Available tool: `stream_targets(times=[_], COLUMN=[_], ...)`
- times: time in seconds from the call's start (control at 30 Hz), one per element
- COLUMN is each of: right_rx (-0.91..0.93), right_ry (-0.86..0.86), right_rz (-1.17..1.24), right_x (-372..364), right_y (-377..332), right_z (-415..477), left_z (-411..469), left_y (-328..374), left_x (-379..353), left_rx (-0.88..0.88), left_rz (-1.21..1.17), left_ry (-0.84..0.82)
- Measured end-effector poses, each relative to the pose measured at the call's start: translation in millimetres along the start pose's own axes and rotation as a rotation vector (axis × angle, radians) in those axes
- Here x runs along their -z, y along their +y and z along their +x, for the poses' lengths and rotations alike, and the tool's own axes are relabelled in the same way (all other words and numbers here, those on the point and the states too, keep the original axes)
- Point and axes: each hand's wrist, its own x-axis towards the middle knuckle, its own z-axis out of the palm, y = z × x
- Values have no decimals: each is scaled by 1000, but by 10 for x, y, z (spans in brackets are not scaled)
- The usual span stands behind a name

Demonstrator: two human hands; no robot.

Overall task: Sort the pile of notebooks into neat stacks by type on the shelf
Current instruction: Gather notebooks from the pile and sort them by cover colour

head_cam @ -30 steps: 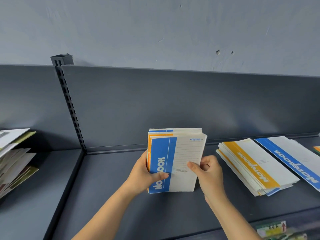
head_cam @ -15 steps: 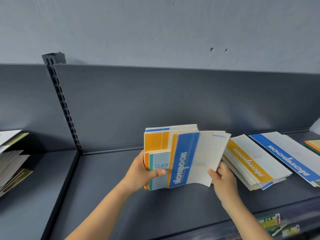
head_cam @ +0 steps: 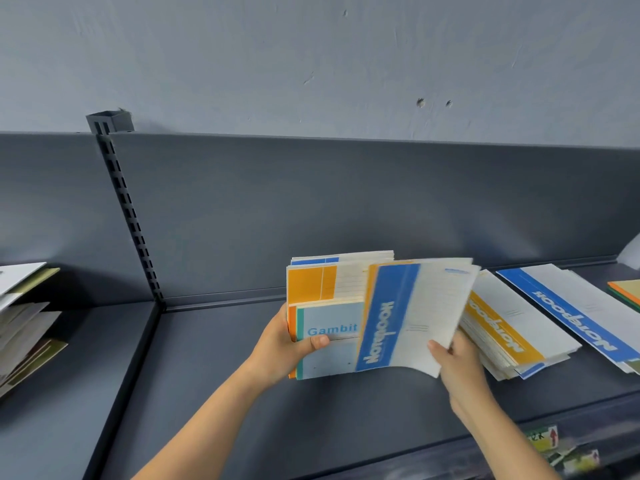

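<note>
The left hand (head_cam: 287, 344) grips an upright pile of notebooks (head_cam: 325, 306) above the dark shelf (head_cam: 221, 375), thumb pressed on the front "Gambit" cover. Just right of that pile, the right hand (head_cam: 457, 365) pinches the lower corner of a blue-striped notebook (head_cam: 412, 313), tilted away from it. Further right of the pile, an orange-striped stack (head_cam: 502, 323) and a blue-striped stack (head_cam: 568, 306) lie flat on the shelf.

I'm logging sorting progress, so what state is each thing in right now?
Left hand: gripping the unsorted bundle.
Unsorted bundle: upright, mixed covers, Gambit notebook in front.
Right hand: pinching the blue notebook.
Blue notebook: pulled off the bundle, tilted right.
Yellow stack: flat, slightly fanned.
Blue stack: flat on the shelf.
</note>
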Motion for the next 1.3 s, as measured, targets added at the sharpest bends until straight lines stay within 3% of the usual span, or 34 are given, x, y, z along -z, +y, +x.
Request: stream_targets(times=[0.1, 0.2, 0.3, 0.47, 0.7, 0.87, 0.97, 1.3], right_rx=[20, 35, 43, -43, -74, 274, 404, 314], right_ry=[211, 247, 117, -297, -486, -166, -79, -114], right_rz=[53, 124, 239, 322, 136, 82, -45, 94], right_x=[218, 205, -107, -653, -722, -557, -589, -558], right_y=[-63, -188, -303, -395, -446, -499, -524, -543], right_z=[132, 187, 126, -194, -287, -295, -342, -246], left_z=[-12, -17, -21, -16, -53, -41, -33, -35], left_y=[-22, -28, -18, -38, -48, -71, -78, -81], left_x=[78, 186, 219, 206, 175, 161, 154, 132], left_rx=[20, 40, 65, 72, 54, 68, 68, 38], left_rz=[-14, -23, -24, -51, -104, -89, -90, -64], left_ry=[7, -21, -35, -15, 0, -13, 0, 58])
